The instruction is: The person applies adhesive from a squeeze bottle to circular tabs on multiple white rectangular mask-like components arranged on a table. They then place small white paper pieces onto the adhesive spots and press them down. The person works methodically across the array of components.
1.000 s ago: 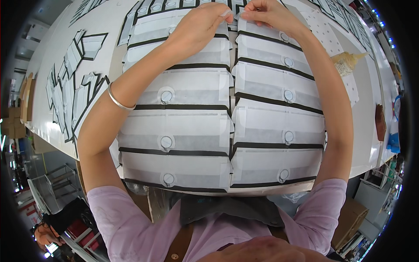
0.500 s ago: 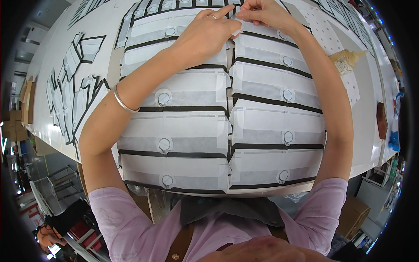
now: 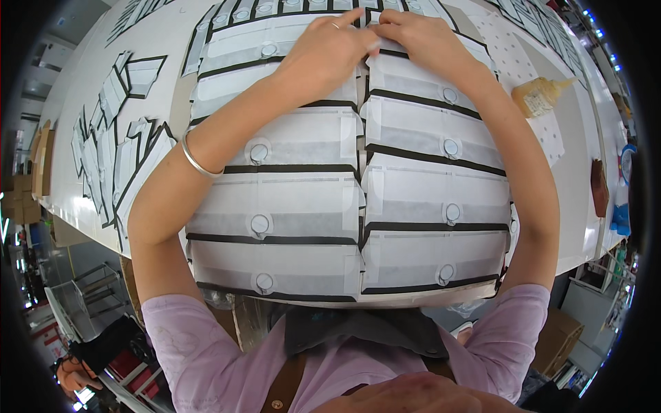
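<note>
At the far middle of the table, my left hand [image 3: 332,54] and my right hand [image 3: 421,43] meet over the gap between two columns of white panels [image 3: 303,199]. My left index finger points forward, while the thumb and other fingers close near a small pale scrap that is mostly hidden. Bent in, the fingers of my right hand press together beside it; what they hold, if anything, is hidden. Each large panel has a black edge strip and a round disc [image 3: 259,224] under a whitish patch. Adjoining panels overlap in rows.
Loose black-edged pieces [image 3: 103,148] lie in a heap at the left. To the right stand a bottle of yellowish liquid with a nozzle [image 3: 538,98], a dotted white sheet [image 3: 513,60] and a brown object [image 3: 599,187] near the table's edge. Narrow panels [image 3: 265,9] line the far side.
My right hand has turned palm-down and come closer to my left. The small white scrap between them is now mostly covered. The right column of panels has shifted slightly toward the left.
</note>
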Available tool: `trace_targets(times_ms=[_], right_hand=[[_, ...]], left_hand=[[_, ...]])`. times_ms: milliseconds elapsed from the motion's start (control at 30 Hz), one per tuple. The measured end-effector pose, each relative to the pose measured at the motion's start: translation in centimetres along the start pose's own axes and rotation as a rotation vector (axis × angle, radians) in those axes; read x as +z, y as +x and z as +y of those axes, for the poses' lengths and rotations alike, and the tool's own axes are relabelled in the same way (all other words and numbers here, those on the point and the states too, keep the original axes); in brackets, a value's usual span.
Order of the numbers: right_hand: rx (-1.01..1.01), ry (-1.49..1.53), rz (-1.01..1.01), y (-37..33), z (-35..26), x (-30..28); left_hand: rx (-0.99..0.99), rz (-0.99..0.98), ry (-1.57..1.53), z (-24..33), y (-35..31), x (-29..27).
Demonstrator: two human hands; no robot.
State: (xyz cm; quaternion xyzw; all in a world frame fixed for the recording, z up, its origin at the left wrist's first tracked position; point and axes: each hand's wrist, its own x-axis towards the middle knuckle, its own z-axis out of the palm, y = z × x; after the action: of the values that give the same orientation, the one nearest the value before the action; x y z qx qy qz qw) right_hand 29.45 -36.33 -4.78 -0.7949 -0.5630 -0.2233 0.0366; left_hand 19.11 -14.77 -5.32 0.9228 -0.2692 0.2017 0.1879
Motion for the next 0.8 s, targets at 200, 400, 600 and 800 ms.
trace_targets(times_ms=[200,400,600,800], right_hand=[[0.332,0.584,0.046,1.0,-0.5,-0.5],[0.655,1.433,-0.094,3.6,-4.2,-2.7],[0.713,1.299,-0.103,5.6,-4.2,-3.1],[0.644,1.194,-0.162,5.4,-2.6,-2.8]], left_hand=[[-0.615,0.003,-0.640,0.5,-0.3,-3.3],[-0.679,-0.054,-0.694,1.3,-1.3,-4.7],[-0.633,-0.067,-0.722,1.4,-1.9,-5.4],[-0.681,-0.053,-0.671,-1.3,-3.7,-6.5]])
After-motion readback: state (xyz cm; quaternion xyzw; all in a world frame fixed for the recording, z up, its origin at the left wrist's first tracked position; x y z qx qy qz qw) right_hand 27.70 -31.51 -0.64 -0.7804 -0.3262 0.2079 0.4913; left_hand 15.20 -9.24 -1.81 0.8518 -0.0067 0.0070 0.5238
